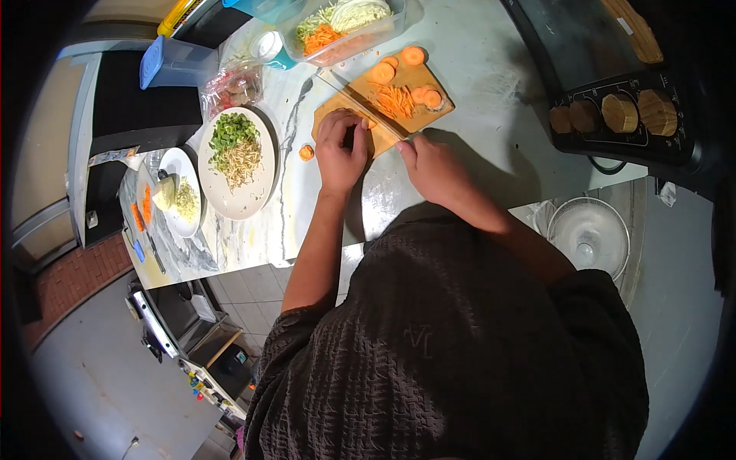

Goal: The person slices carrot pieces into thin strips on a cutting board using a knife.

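Observation:
My right hand (438, 170) is closed around the handle of a knife (360, 103), whose blade lies slantwise across the wooden cutting board (381, 142). My left hand (342, 150) rests on the board beside the blade, fingers curled down over a carrot piece (371, 124) that is mostly hidden. Beyond the blade are a heap of carrot strips (394, 101), carrot slices (382, 73) and some thicker carrot pieces (431, 99). A carrot end (307, 152) lies on the countertop, left of the board.
A clear container (349, 52) of shredded carrot and cabbage stands behind the board. To the left are a large plate (253, 198) with chopped greens and sprouts, a smaller plate (178, 224) and a plastic bag (234, 86). An oven (613, 115) is at right, a strainer (589, 238) below it.

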